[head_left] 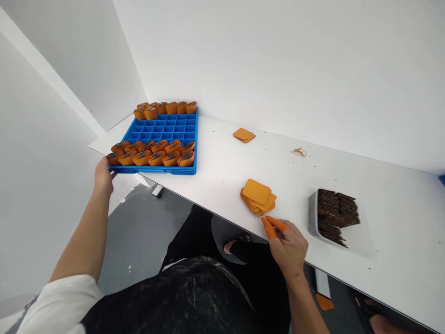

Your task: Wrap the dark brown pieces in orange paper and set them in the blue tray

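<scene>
At the left end of the table lies a blue divided tray (153,170), its front corner hanging past the table edge. My left hand (104,175) is closed around that front left corner, beside an orange folded piece (114,158); its fingers partly disappear under the tray. Similar orange pieces with dark filling fill cells in the front and back rows. My right hand (287,246), with orange covers on thumb and forefinger, has these two tips pinched close together by the lower edge of a stack of orange cards (257,192). Whether something thin is between them cannot be made out.
A white tub (314,208) of dark brown flat pieces (335,211) stands to the right. Farther back are a few orange cards (243,134) and some rubber bands (299,152). Dark crumbs dot the white table (215,153). An orange piece (324,301) shows below the table.
</scene>
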